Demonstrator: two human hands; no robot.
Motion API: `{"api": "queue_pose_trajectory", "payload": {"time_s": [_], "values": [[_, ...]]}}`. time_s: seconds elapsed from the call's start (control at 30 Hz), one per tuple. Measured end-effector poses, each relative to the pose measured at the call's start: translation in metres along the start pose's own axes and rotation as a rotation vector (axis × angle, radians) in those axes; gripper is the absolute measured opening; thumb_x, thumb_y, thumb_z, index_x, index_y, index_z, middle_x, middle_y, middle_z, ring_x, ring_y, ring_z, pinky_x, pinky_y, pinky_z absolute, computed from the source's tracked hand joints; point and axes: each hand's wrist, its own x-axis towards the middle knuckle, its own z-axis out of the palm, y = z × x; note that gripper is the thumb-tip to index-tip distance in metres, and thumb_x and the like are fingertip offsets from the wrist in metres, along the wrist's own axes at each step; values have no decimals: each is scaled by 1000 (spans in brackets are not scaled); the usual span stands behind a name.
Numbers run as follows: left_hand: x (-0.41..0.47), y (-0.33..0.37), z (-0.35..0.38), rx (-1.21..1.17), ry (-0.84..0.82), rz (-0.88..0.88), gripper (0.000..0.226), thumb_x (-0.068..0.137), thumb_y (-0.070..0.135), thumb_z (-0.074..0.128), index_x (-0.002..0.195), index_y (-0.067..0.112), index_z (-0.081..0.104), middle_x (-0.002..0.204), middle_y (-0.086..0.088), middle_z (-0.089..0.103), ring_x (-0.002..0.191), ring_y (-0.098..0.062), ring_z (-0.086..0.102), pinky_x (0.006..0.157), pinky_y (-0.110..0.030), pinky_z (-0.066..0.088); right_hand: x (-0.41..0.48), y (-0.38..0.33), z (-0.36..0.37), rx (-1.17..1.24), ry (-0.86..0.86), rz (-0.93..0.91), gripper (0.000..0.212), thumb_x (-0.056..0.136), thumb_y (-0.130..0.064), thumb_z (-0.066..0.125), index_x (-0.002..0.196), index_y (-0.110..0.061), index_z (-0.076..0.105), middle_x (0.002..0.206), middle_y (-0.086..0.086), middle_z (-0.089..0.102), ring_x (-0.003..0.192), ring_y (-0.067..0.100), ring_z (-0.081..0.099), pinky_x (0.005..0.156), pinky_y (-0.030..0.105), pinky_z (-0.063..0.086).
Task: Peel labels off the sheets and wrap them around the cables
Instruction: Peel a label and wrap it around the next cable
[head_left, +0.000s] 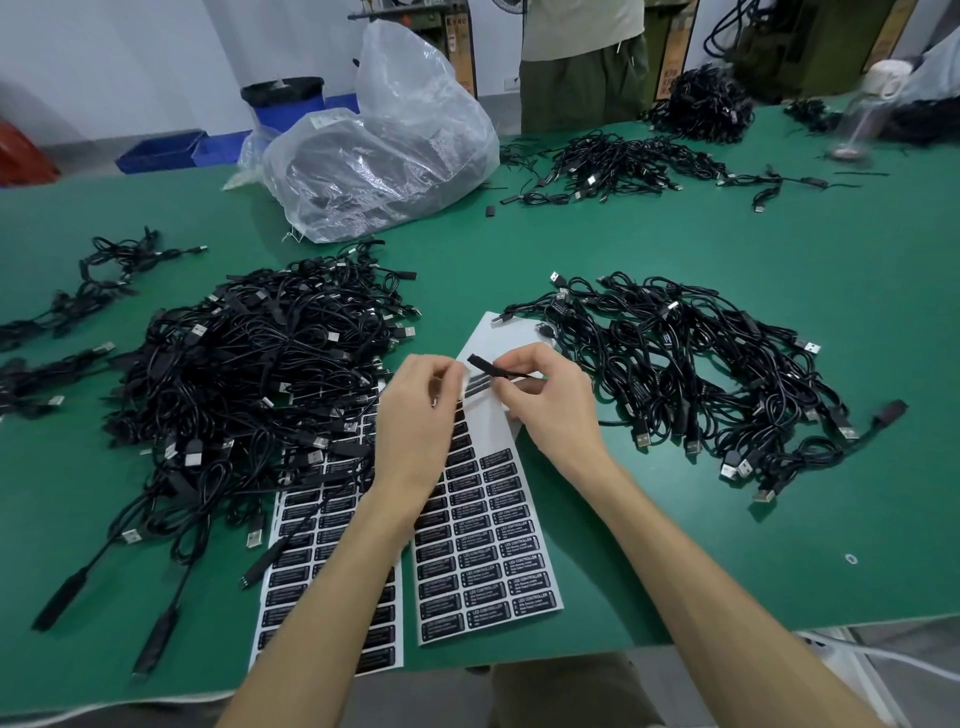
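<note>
I see a green table. Two label sheets lie at 6 o'clock, cable heaps at 9 and 3, a plastic bag at 12.

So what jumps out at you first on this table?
The big heap of black cables left of the hands, with a second heap on the right. Between them lie label sheets, where the left hand and right hand work a black piece. A plastic bag sits behind.
</note>
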Motion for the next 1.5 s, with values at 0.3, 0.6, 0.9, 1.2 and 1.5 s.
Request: {"api": "queue_pose_trajectory", "payload": {"time_s": [0.3,0.6,0.9,1.2,1.5], "values": [[11,4,-17,-858,-235,-364,22,96,40,63,94,25,79,109,3,74,97,-15,67,70,-25,52,-1,6,3,-237,-24,-141,19,97,-15,71,100,-34,67,97,-18,71,66,3,60,64,11,43],[9,2,-13,-913,-340,-430,25,106,24,57,107,12,78,119,-9,74,88,-16,64,60,-21,44,-4,8,8,-487,13,-317,17,96,-23,70,113,-25,69,109,-14,50,63,4,51,69,43,55],[8,-4,-8,-864,-358,-439,20,101,11,63,112,4,77,99,-14,74,91,-20,65,62,-21,47,-7,2,8,-270,-55,-408,12,95,-11,71,102,-22,71,106,-20,51,79,-1,61,73,11,46],[8,-6,-5,-859,-335,-439,28,108,22,53,107,9,78,105,-6,77,90,-16,67,67,-21,52,-10,-6,5,-107,-37,-216,12,99,-13,67,92,-22,66,90,-9,67,72,3,60,68,15,46],[5,-8,-6,-909,-208,-350,14,96,11,68,106,13,79,86,-11,76,77,-15,72,76,-21,58,-9,-14,0,403,-121,140,13,95,-6,68,83,-10,73,73,2,72,50,8,54,50,18,39]]}}
